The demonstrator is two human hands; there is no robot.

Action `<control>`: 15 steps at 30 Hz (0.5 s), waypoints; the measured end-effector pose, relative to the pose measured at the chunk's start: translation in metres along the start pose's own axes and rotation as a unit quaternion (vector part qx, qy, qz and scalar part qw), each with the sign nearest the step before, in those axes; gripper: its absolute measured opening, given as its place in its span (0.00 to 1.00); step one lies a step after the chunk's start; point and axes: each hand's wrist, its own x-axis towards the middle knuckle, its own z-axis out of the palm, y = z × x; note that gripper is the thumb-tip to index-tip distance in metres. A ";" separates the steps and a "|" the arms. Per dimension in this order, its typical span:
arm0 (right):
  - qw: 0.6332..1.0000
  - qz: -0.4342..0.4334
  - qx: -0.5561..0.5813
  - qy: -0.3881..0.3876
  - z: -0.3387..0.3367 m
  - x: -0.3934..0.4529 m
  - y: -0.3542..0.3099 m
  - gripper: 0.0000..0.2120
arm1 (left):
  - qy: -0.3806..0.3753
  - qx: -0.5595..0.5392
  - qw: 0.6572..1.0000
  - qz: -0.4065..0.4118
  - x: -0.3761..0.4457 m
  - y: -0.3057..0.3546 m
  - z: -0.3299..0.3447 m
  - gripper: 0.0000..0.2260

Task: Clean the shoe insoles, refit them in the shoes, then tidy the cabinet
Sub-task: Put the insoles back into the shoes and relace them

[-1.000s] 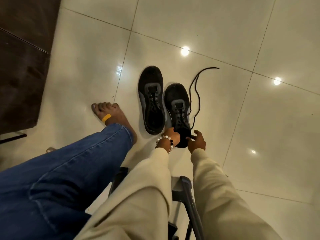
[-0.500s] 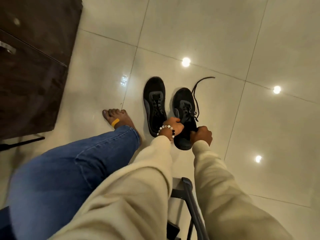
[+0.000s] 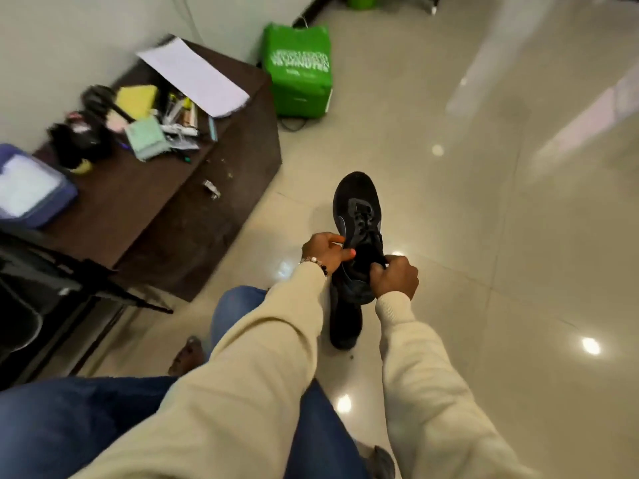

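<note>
A black laced shoe [image 3: 358, 216] is raised off the floor in front of me, toe pointing away. My left hand [image 3: 325, 250] grips its left side near the opening, and my right hand [image 3: 396, 276] grips the heel collar on the right. Directly beneath it, the second black shoe [image 3: 344, 323] rests on the tiled floor, mostly hidden by the raised one. No insole is visible. The dark brown cabinet [image 3: 193, 216] stands at the left with clutter on top.
On the cabinet top lie a white sheet [image 3: 193, 76], a yellow sponge [image 3: 136, 100], a green pad [image 3: 147, 138], pens and a purple box [image 3: 31, 188]. A green bag [image 3: 299, 70] sits on the floor behind it. A black stand's legs [image 3: 114, 288] reach out at the left.
Both hands closed on the right-hand shoe and lifted it off the floor. My view swung up and left, bringing the cabinet top and green bag into sight.
</note>
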 end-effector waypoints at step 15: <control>0.962 -0.259 -0.012 -0.087 0.049 -0.157 -0.212 0.13 | 0.274 -0.151 0.946 0.088 -0.110 -0.041 -0.251 0.14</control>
